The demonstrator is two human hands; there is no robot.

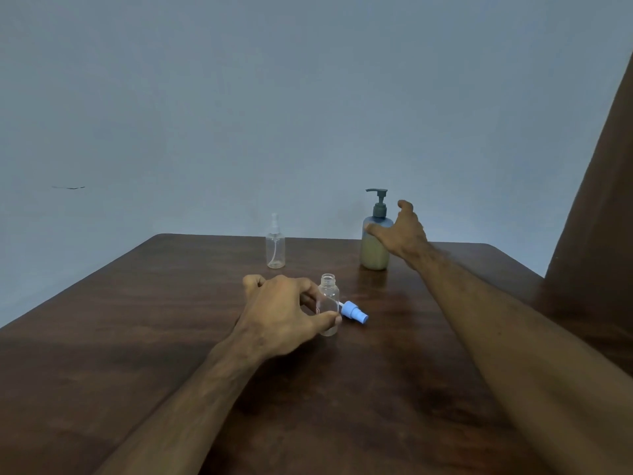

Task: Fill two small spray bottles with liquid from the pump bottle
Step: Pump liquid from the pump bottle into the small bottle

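Note:
A small clear spray bottle (329, 296) stands upright and uncapped at the middle of the brown table (137, 337). My left hand (281, 313) grips its body between thumb and fingers. Its blue spray cap (356, 314) lies on its side on the table just to the right. A second clear spray bottle (275, 246) with its clear sprayer on stands farther back. The pump bottle (374, 248), with a dark pump head and yellowish liquid, stands at the back right. My right hand (402, 234) is spread around its shoulder, thumb touching the front.
A brown curtain (596, 200) hangs at the right, reaching down to the table's far right corner. A plain blue-grey wall stands behind the table's far edge.

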